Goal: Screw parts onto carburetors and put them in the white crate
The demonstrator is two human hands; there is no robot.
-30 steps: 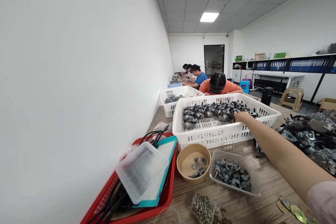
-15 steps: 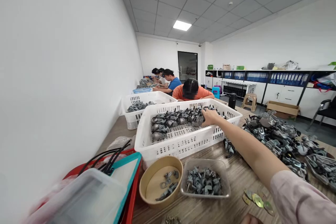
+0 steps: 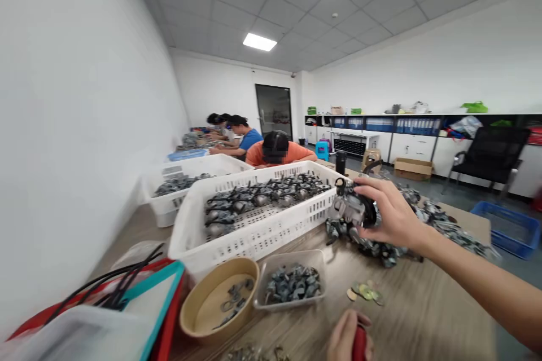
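The right hand, now out of the white perforated plastic basket, curls around a silver-and-black metal assembly beside the basket's right end; the lower, left hand clasps a red object.

Two ceiling panels glare above the large white basket, lighting it brightly. Left of it, the translucent tray looks blurred and stretched.
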